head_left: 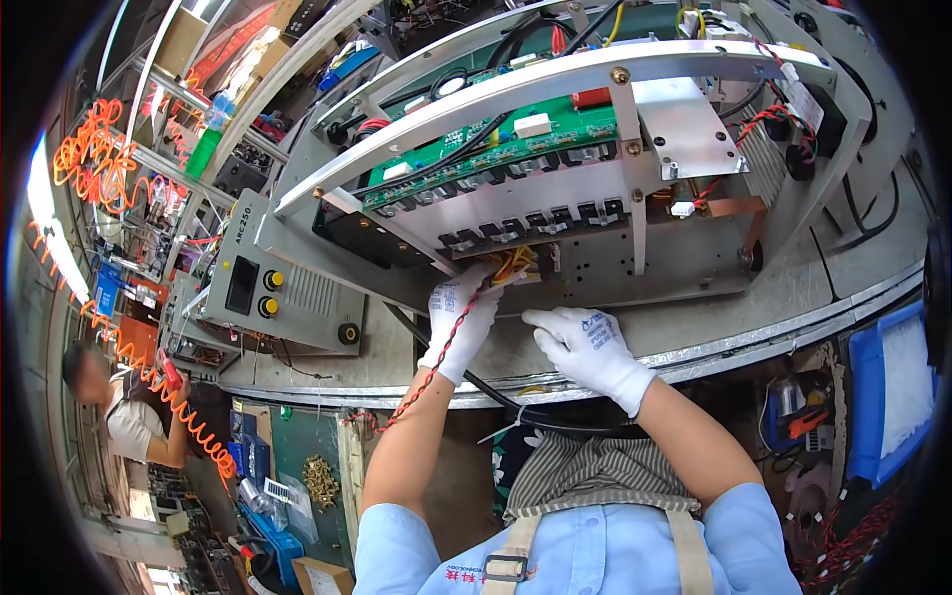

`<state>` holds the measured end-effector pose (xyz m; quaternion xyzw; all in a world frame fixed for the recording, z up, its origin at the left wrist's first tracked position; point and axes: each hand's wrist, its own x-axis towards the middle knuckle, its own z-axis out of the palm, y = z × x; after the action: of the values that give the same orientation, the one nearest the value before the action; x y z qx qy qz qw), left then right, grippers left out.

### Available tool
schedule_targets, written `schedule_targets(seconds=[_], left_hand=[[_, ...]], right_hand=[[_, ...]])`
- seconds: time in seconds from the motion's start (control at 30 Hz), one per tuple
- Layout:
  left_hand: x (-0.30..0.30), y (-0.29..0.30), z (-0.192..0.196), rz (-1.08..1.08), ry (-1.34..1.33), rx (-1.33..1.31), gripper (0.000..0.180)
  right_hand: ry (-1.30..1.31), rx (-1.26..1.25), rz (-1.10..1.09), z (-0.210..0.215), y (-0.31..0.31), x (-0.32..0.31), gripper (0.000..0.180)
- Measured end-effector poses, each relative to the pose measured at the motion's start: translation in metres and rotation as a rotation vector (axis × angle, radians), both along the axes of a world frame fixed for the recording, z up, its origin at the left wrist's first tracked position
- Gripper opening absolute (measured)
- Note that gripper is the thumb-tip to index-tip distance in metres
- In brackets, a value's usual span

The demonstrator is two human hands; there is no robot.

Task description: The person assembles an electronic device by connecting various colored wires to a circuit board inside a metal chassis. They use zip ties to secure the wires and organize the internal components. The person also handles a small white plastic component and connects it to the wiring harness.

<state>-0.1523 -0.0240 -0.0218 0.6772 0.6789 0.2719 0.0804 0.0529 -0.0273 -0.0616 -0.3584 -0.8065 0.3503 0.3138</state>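
A metal-framed electrical machine (694, 67) lies on the bench in front of me, its inside showing a green circuit board (540, 132) and rows of black components. My left hand (461, 309), in a white glove, reaches in under the board with its fingers closed at a bundle of yellow wires (514, 264). Its fingertips are partly hidden. Over that glove and down my forearm hangs a twisted red and black wire (446, 347). My right hand (590, 349), also gloved, rests at the machine's near edge, fingers stretched leftward and holding nothing.
Left of the machine stands a grey unit (268, 283) with yellow knobs. An orange coiled hose (149, 372) hangs at the left, near another person (139, 416). A blue bin (892, 397) sits at the right. A black cable (486, 389) crosses the bench edge.
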Motion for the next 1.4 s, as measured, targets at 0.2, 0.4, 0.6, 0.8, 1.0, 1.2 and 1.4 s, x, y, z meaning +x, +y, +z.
schedule_targets(seconds=[0.2, 0.4, 0.6, 0.8, 1.0, 1.2, 1.4], left_hand=[[0.002, 0.009, 0.021, -0.018, 0.323, -0.136, 0.029], [0.006, 0.015, 0.027, -0.019, 0.377, -0.214, 0.027], [0.007, 0.016, 0.034, -0.067, 0.555, -0.300, 0.025], [0.004, 0.016, 0.020, -0.107, 0.570, -0.314, 0.026], [-0.010, -0.002, -0.004, -0.008, -0.119, -0.146, 0.039], [0.028, -0.084, 0.057, 0.092, -1.166, 0.369, 0.030], [-0.025, -0.158, 0.120, 0.063, -1.154, 0.836, 0.040]], right_hand=[[0.055, -0.016, -0.021, -0.007, 0.003, -0.002, 0.031], [0.038, -0.036, -0.022, -0.002, 0.004, -0.002, 0.030], [0.086, -0.008, -0.034, -0.006, 0.001, -0.003, 0.026], [0.033, -0.028, -0.063, -0.003, -0.002, -0.005, 0.026], [0.128, -0.009, -0.049, -0.009, -0.002, -0.008, 0.027], [0.158, -0.297, -0.022, 0.008, -0.003, 0.002, 0.032], [0.370, -0.145, -0.038, 0.022, -0.038, -0.013, 0.054]])
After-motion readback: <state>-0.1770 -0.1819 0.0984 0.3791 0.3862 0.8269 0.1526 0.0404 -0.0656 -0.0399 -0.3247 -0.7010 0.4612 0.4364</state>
